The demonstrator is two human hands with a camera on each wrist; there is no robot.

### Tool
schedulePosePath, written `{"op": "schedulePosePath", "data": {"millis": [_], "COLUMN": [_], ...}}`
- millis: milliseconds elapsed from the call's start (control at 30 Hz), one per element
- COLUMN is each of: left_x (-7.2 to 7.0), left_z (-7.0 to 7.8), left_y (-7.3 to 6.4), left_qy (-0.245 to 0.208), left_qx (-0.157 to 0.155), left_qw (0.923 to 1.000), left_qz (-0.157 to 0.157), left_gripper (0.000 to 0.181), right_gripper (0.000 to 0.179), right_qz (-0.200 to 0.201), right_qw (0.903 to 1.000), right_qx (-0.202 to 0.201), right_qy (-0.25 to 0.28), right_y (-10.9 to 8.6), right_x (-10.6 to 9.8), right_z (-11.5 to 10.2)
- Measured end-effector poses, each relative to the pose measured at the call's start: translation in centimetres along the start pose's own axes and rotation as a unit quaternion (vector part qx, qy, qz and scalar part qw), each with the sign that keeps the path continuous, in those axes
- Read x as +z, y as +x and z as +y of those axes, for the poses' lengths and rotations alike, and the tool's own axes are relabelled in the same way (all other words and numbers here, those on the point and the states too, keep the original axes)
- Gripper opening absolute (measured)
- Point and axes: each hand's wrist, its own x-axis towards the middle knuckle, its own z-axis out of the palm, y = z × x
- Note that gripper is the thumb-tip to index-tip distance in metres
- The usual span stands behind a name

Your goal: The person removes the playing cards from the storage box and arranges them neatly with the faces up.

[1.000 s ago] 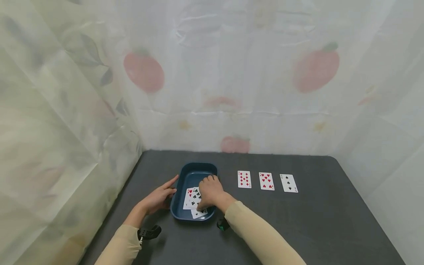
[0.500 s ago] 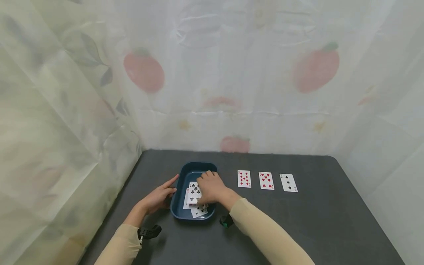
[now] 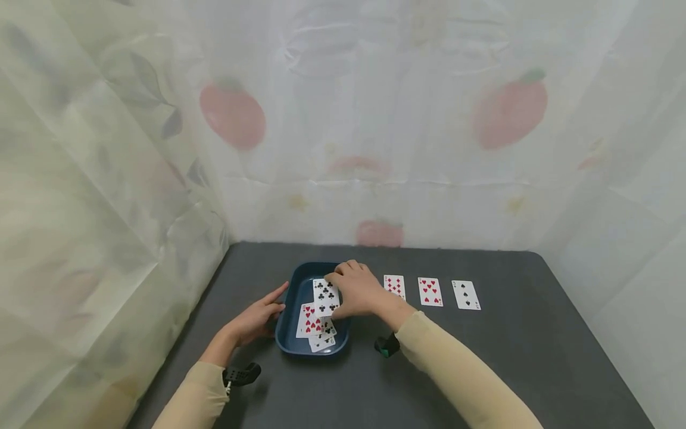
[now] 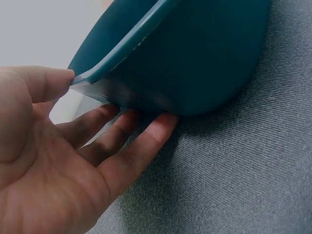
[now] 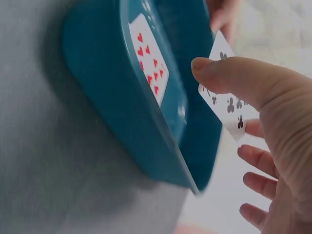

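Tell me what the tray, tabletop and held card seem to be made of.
Tray: probably plastic, smooth and slightly glossy, with highlights inside. Tabletop: matte, likely fabric-covered, given its fine woven ribbing. Held card: coated paper or plastic, unclear which; thin, flat, printed.

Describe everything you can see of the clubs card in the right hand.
The clubs card is a thin white rectangle with black pips, looking like smooth card stock, apparently flat. The right hand holds it along one side, the thumb hiding some pips in the right wrist view. In the head view it is over the blue tray, printed face showing.
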Motion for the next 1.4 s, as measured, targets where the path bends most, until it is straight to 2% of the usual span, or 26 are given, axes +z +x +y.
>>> {"op": "schedulePosePath", "data": {"millis": [267, 567, 833, 1200, 1400], "left_x": [-0.1, -0.1, -0.2, -0.3, -0.4], "left_z": [-0.1, 0.1, 0.0, -0.5, -0.7], "left_y": [-0.1, -0.2, -0.3, -0.7, -0.7], "left_qy": [0.005, 0.013, 0.015, 0.01, 0.007], "left_qx": [0.001, 0.002, -0.001, -0.001, 0.0], "left_qw": [1.0, 0.9999, 0.9999, 0.9999, 0.9999], "left_qz": [0.003, 0.002, 0.004, 0.008, 0.01], "left_gripper": [0.061, 0.062, 0.062, 0.061, 0.061], "right_gripper": [0.09, 0.088, 0.085, 0.084, 0.085], "right_qz": [-0.004, -0.011, -0.011, -0.02, -0.037], "right_qw": [0.9996, 0.9982, 0.997, 0.9902, 0.9851], "right_qx": [0.01, 0.04, 0.068, 0.135, 0.167], "right_qy": [0.027, 0.043, 0.036, 0.028, 0.017], "right_y": [-2.8, -7.8, -11.4, -16.5, -18.6], "right_x": [-2.7, -4.4, -4.2, -2.9, -2.2], "right_z": [4.2, 10.1, 14.4, 20.8, 23.7]}}
